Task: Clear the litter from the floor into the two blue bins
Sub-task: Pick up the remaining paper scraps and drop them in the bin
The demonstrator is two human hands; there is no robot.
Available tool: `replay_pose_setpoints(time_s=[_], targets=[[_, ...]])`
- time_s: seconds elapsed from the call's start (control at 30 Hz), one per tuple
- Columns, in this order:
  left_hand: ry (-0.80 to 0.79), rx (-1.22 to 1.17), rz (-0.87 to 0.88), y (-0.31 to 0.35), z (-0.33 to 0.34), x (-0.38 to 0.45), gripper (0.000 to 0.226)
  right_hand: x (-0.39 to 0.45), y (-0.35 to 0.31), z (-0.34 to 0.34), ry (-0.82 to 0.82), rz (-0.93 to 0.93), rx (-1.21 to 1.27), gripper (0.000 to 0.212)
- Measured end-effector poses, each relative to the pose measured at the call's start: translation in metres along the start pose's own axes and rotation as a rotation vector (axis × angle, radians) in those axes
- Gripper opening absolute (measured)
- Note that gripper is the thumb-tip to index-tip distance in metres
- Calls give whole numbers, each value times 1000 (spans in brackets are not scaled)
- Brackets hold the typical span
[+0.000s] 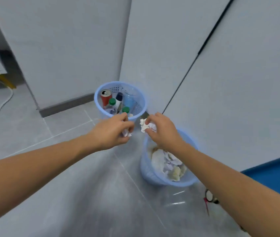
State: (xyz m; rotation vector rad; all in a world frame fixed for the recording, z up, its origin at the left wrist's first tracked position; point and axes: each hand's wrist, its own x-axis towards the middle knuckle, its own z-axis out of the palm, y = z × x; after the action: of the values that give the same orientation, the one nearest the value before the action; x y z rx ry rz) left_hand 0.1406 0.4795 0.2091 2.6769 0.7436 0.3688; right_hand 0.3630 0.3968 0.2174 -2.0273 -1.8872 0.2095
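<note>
Two light blue bins stand on the grey tile floor by the wall. The far bin [100, 93] holds a red can, bottles with green caps and a clear bottle. The near bin [147, 173] holds crumpled paper and tissue. My left hand [111, 132] grips a small crumpled white paper [126, 133], just in front of the far bin. My right hand [161, 130] pinches a crumpled white paper ball [144, 126] above the far edge of the near bin. Both hands hover between the two bins.
A clear plastic bag [178, 199] lies on the floor in front of the near bin, with a small pink-and-black object [208, 198] beside it. A blue mat or board [275, 175] is at the right. A white cable [0, 106] runs along the floor at far left.
</note>
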Motion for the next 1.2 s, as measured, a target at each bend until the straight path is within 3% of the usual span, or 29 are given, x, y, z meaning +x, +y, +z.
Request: replay_pose_setpoints(time_s=[0.13,0.3,0.47,0.6,0.73,0.9,1.2], targets=[[-15,-26,142,71,31,69,20,-48,79,-42,23,183,-71,17],[-95,10,141,120,89,106,34,-81,141,-48,-34,341,-80,21],[-170,117,124,124,112,99,67,-89,142,-34,-292,299,-154,49],[-145,126,108,106,93,84,65,-83,126,-36,-260,262,-266,55],[-103,125,30,67,58,54,58,-56,82,-31,-97,142,-219,38],[-67,156,-84,-14,20,-35,51,-12,-24,21,-9,-146,-92,27],[-68,222,-639,-132,-38,-319,51,9,-232,180,-245,-540,115,28]])
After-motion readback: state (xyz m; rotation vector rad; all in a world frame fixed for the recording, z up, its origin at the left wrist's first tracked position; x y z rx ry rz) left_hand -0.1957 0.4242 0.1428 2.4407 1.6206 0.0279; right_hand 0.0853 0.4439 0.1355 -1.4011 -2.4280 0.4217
